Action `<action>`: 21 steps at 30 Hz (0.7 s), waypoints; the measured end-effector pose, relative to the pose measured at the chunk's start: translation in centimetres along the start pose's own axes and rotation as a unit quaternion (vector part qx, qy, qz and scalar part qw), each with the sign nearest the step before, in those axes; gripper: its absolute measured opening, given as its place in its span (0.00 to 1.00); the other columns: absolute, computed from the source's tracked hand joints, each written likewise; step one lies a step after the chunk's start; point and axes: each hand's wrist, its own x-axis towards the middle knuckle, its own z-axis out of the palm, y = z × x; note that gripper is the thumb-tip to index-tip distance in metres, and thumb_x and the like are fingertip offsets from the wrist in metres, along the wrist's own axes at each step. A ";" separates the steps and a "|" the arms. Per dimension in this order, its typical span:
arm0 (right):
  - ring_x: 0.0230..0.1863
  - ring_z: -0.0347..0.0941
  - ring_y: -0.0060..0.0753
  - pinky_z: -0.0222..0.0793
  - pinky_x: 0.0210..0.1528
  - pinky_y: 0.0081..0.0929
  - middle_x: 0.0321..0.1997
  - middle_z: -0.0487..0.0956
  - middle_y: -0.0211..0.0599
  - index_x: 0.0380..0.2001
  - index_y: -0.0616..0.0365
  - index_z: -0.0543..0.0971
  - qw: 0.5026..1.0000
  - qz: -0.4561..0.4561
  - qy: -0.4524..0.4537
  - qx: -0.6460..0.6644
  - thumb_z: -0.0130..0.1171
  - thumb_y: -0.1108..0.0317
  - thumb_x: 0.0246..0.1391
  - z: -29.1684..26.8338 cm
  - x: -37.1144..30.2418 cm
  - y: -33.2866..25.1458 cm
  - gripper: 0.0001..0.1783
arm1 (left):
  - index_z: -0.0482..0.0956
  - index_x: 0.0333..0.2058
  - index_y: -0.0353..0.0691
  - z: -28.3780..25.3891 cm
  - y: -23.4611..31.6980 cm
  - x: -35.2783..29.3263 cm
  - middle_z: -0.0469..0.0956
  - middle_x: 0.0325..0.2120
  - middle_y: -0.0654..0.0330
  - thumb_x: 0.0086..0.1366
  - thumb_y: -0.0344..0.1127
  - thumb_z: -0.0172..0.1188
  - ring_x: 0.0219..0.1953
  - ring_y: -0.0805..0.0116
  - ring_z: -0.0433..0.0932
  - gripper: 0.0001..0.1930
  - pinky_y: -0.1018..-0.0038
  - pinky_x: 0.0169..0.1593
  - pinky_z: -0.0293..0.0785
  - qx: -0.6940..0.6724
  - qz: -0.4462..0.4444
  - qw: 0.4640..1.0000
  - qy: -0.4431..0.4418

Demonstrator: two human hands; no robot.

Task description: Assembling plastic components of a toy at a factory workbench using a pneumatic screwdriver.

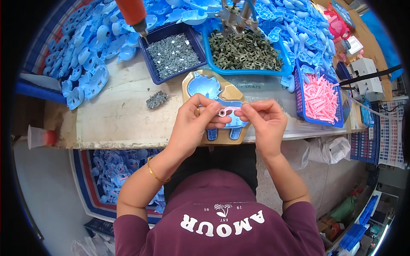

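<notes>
Between my two hands is a thin pink plastic piece [231, 109] with a round eye at its left end. My left hand [197, 120] pinches it near that eye, thumb on top. The fingers of my right hand [265, 121] close on its other end. Right below lies a blue bear-shaped plastic shell [205, 87], hollow side up, in a tan holding block [191, 94]. My hands hide the middle of the shell. Similar pink pieces [319, 100] fill a blue basket [302, 106] on the right.
A navy tray [152, 70] of small screws and a blue tray [243, 72] of dark green clip-like parts stand behind the block. A red screwdriver [132, 13] hangs over the screws. Loose screws [157, 100] lie left. Blue shells [92, 55] are heaped at the back.
</notes>
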 end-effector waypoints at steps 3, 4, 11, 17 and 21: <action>0.40 0.85 0.35 0.83 0.41 0.24 0.37 0.83 0.43 0.38 0.66 0.76 0.998 0.026 -0.041 0.038 0.63 0.80 0.60 -0.9 0.4 -0.3 0.05 | 0.71 0.41 0.33 -0.7 0.3 -0.1 0.83 0.39 0.51 0.75 0.35 0.56 0.40 0.67 0.86 0.09 0.76 0.42 0.84 0.021 0.005 0.999 -0.049; 0.39 0.85 0.32 0.81 0.40 0.22 0.36 0.83 0.41 0.40 0.66 0.77 0.996 0.052 -0.075 0.011 0.63 0.79 0.60 -1.2 0.7 -0.8 0.07 | 0.71 0.41 0.34 -1.1 0.4 -0.2 0.82 0.39 0.51 0.75 0.35 0.56 0.40 0.67 0.86 0.09 0.76 0.42 0.84 0.040 0.014 0.996 -0.078; 0.31 0.78 0.20 0.70 0.30 0.22 0.29 0.80 0.31 0.45 0.60 0.85 0.883 -0.113 -0.325 -0.320 0.68 0.76 0.54 -0.4 2.4 -4.1 0.14 | 0.71 0.41 0.33 -2.0 1.3 -0.4 0.82 0.37 0.56 0.75 0.36 0.55 0.40 0.71 0.85 0.10 0.76 0.43 0.83 0.083 -0.009 0.989 -0.119; 0.29 0.77 0.33 0.71 0.29 0.29 0.29 0.79 0.32 0.36 0.55 0.85 0.808 -0.267 -0.320 -0.416 0.72 0.70 0.49 0.7 3.0 -3.9 0.10 | 0.72 0.42 0.33 -2.7 1.2 -0.2 0.82 0.37 0.56 0.75 0.36 0.55 0.39 0.74 0.83 0.10 0.75 0.44 0.82 0.118 0.007 0.985 -0.126; 0.33 0.78 0.37 0.73 0.31 0.33 0.31 0.80 0.32 0.33 0.53 0.85 0.774 -0.317 -0.287 -0.466 0.72 0.65 0.48 0.9 3.6 -3.0 0.09 | 0.73 0.49 0.35 -2.7 2.4 -0.3 0.83 0.41 0.57 0.76 0.36 0.53 0.39 0.75 0.83 0.11 0.78 0.40 0.81 0.213 0.064 0.974 -0.042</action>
